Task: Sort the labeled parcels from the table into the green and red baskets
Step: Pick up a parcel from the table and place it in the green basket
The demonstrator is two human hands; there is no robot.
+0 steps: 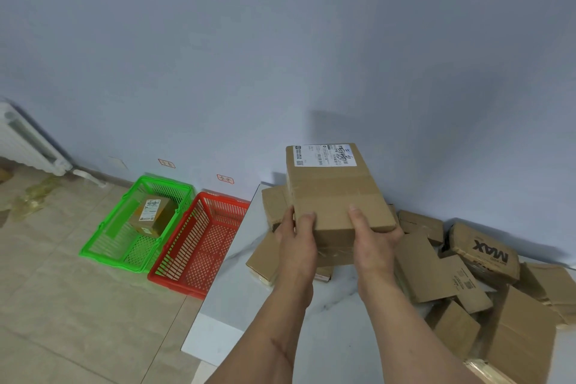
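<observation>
A cardboard parcel (336, 193) with a white shipping label (324, 155) along its far edge is held up above the left part of the white table (327, 321), its top face tilted toward the camera. Both hands clasp its near edge: the left hand (296, 240) grips the near left corner with the thumb lying on the top face and the fingers wrapped under, and the right hand (374, 237) grips the near right side the same way, thumb on top. Each grip is narrow and closed on the box. Both forearms reach up and forward from the bottom of the view, bare, roughly parallel. The fingers beneath the parcel are hidden, and the label's print is too small to read, though it seems to bear handwritten marks. Under and around the held box lie more brown parcels (436, 268) in a loose heap on the table, some cut off at the right edge; one shows "MAX" upside down (491, 251). On the tiled floor to the left stand a red basket (199, 246), next to the table's edge, and a green basket (103, 243) touching it, which holds one labeled parcel (152, 217).
</observation>
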